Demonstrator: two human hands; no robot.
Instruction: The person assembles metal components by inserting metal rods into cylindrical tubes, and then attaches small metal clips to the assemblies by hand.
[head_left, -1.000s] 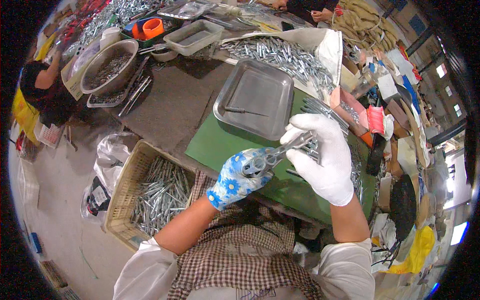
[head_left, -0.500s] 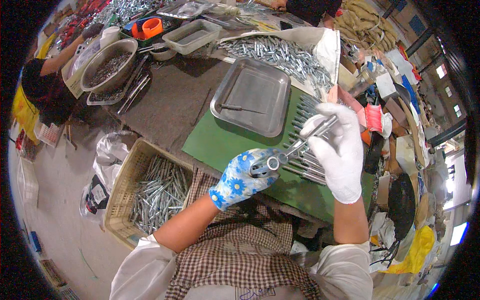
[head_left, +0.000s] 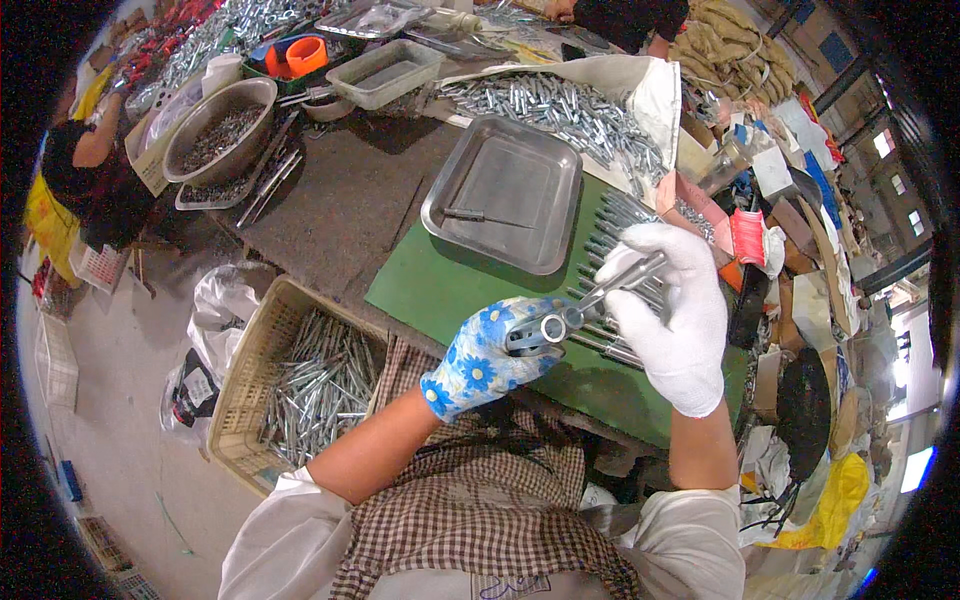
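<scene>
My left hand [head_left: 482, 358], in a blue floral glove, is closed around a grey metal fitting with a round ring end [head_left: 553, 327]. In the white-gloved right hand [head_left: 682, 330] is a silvery metal rod [head_left: 632, 277], gripped between thumb and fingers. The rod's lower end meets or overlaps the fitting beside the ring; I cannot tell whether they are joined. Under and beyond my right hand, several metal rods [head_left: 608, 232] lie in a row on the green board [head_left: 400, 277]. A shallow steel tray [head_left: 500, 190] with one thin tool in it stands on the board.
A plastic basket [head_left: 232, 402] of metal rods sits left of my lap. Loose metal pieces [head_left: 560, 110] are heaped at the back on white sheeting. A bowl [head_left: 250, 135] of small parts is at the far left. Co-workers' arms [head_left: 98, 140] show at left and back.
My right hand has come down slightly and the rod in it lies flatter. The left hand has shifted a little rightward with the fitting. At the left, a co-worker's arm has moved back.
</scene>
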